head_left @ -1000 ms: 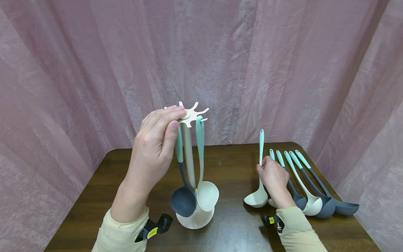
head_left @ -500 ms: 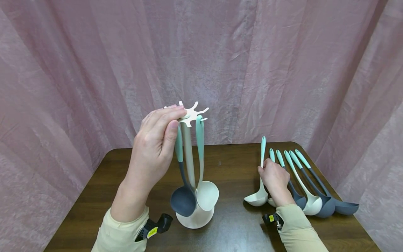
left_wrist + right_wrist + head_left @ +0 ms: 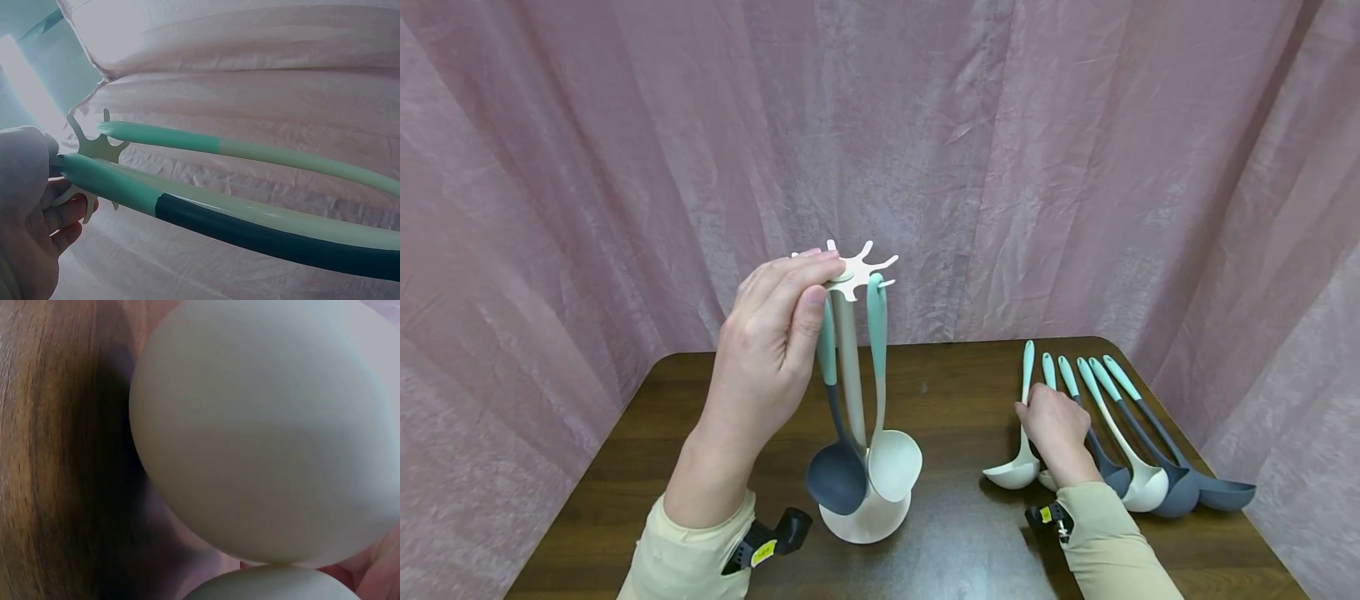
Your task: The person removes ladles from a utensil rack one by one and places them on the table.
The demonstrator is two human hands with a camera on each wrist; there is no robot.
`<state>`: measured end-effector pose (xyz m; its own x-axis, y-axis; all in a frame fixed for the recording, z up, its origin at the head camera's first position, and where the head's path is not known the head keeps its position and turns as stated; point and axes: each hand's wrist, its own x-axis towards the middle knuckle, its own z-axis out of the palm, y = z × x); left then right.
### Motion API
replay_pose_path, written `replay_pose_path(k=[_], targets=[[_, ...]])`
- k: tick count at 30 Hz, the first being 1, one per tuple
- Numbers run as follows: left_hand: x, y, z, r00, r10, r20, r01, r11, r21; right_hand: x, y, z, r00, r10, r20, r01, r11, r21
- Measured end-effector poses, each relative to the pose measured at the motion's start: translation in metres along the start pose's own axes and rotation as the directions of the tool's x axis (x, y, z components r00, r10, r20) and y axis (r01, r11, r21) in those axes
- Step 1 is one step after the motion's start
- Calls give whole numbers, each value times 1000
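My left hand (image 3: 762, 342) holds the top of a white utensil stand (image 3: 859, 273), its fingers over the hooked ring. From the hooks hang a dark ladle (image 3: 837, 481) and a white ladle (image 3: 895, 467), both with mint handles. In the left wrist view, my fingertips (image 3: 65, 215) curl behind the stand's prongs (image 3: 100, 147). On the right, my right hand (image 3: 1054, 427) pinches the handle of another white ladle (image 3: 1013, 474), whose bowl sits at the table surface. That bowl (image 3: 262, 425) fills most of the right wrist view and hides much of the hand.
Beside my right hand lies a row of several ladles, among them a white ladle (image 3: 1144, 490) and a dark ladle (image 3: 1225, 493). All rest on the brown wooden table (image 3: 947, 533). A pink curtain (image 3: 917, 167) hangs behind.
The white ladle's handle has tipped down toward the table, lowered by my right hand, while its bowl stays about in place. My left hand and the stand have not moved.
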<state>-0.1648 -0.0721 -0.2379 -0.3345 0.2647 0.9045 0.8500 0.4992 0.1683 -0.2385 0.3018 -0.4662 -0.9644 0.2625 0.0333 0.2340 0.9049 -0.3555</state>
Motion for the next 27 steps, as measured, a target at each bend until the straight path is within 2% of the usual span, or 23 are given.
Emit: replay_pose_path(k=[19, 27], targets=[[-1, 0, 0, 1000, 3, -17, -3, 1000, -6, -1, 2, 3, 997, 21, 73, -20, 999, -25], [-1, 0, 0, 1000, 1, -20, -1, 1000, -6, 0, 3, 4, 997, 23, 79, -21, 999, -35]])
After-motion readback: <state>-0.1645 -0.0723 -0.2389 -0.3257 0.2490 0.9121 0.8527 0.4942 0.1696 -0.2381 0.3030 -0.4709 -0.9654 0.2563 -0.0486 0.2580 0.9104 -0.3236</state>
